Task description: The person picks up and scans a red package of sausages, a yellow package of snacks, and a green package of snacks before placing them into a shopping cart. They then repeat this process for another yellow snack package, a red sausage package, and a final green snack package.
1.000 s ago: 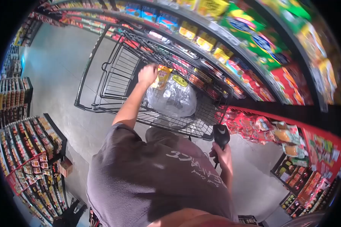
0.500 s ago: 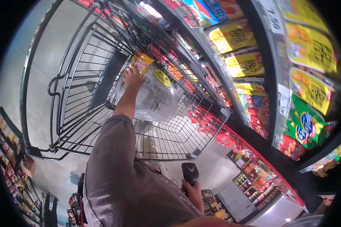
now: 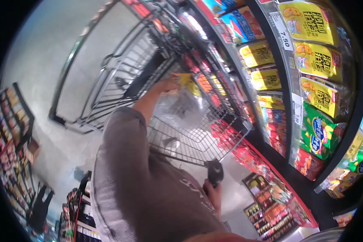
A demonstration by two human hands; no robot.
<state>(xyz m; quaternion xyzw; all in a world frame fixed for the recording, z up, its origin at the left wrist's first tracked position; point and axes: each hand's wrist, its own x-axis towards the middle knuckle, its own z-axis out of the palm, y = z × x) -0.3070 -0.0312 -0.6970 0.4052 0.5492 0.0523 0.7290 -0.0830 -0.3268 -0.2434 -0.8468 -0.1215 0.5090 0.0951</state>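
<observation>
My left hand (image 3: 168, 85) reaches from a grey-brown sleeve into a wire shopping cart (image 3: 181, 151). Its fingers close at the edge of a yellow snack packet (image 3: 188, 82), though blur softens the detail. Just below the packet lies a bulky clear plastic bag (image 3: 180, 108); its contents cannot be made out. On the right side of my body, my right hand (image 3: 213, 194) is wrapped around a black handheld device (image 3: 215, 172) with a rounded top, close to the cart's corner.
Shelves on the right hold yellow snack bags (image 3: 315, 22), a green packet (image 3: 318, 131) and price tags (image 3: 283, 32). Red packets (image 3: 234, 147) line a low shelf beside the cart. More stocked shelves (image 3: 10, 125) stand at far left, with a dark-clothed person (image 3: 41, 207) nearby.
The view has shifted, so the cart and my left hand appear further right. My left hand stays at the yellow packet, and my right hand keeps holding the black device.
</observation>
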